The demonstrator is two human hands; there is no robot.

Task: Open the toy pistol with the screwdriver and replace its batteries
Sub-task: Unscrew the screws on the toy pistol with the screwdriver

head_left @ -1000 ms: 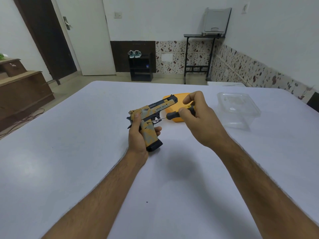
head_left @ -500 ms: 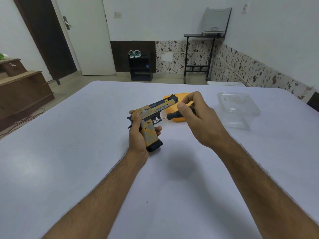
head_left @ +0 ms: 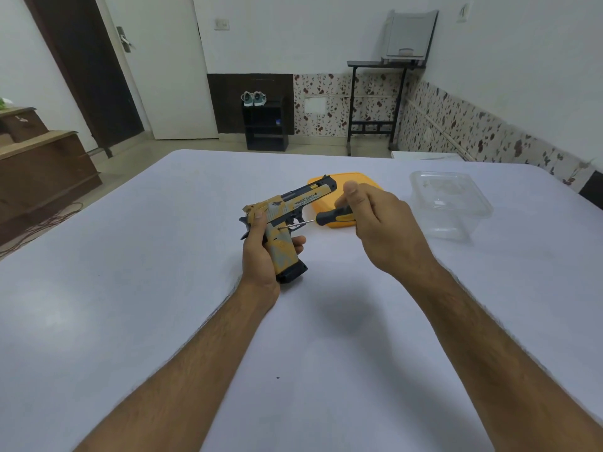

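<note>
My left hand (head_left: 261, 252) grips the handle of a yellow, grey and black toy pistol (head_left: 287, 210), held upright above the white table (head_left: 130, 272) with the barrel pointing to the far right. My right hand (head_left: 378, 223) holds a screwdriver (head_left: 332, 218) with a black and yellow handle. Its thin metal shaft runs left, and the tip touches the pistol's side just above the grip. The thumb and forefinger of my right hand are raised off the handle and blurred.
An orange lid (head_left: 350, 197) lies on the table behind the pistol and my right hand. A clear plastic container (head_left: 447, 203) stands to the right of it. A small dark speck (head_left: 277, 377) lies on the table between my forearms.
My right hand's fingers have shifted on the screwdriver handle, thumb and forefinger lifting. The pistol and my left hand stay in place.
</note>
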